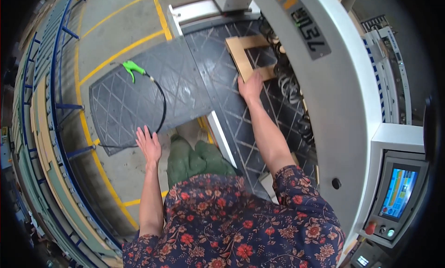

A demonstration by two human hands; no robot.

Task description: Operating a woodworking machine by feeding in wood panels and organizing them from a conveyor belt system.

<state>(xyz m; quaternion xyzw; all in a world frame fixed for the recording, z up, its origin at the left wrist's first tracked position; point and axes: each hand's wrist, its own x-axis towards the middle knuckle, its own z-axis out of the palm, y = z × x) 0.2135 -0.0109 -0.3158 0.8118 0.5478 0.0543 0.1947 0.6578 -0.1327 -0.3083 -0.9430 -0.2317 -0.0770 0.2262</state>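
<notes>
My right hand (251, 86) reaches out over the dark machine bed and grips the near corner of a flat, light wooden frame (240, 61). The frame's far right part runs in beneath the machine's housing, among dark coiled springs or hoses, so its full shape is hidden. At the left my left hand (149, 146) is empty, its fingers stretched out and apart. Close by it passes a black hose (164, 103), which leads up to a bright green air blow gun (132, 70) over the dark, cross-lined panel (104, 98).
The grey machine housing (343, 82) arches along my right, with a control panel and lit screen (398, 191) at the lower right. A blue-framed roller conveyor (60, 82) carrying long boards runs along the left. Yellow lines (123, 50) mark the concrete floor.
</notes>
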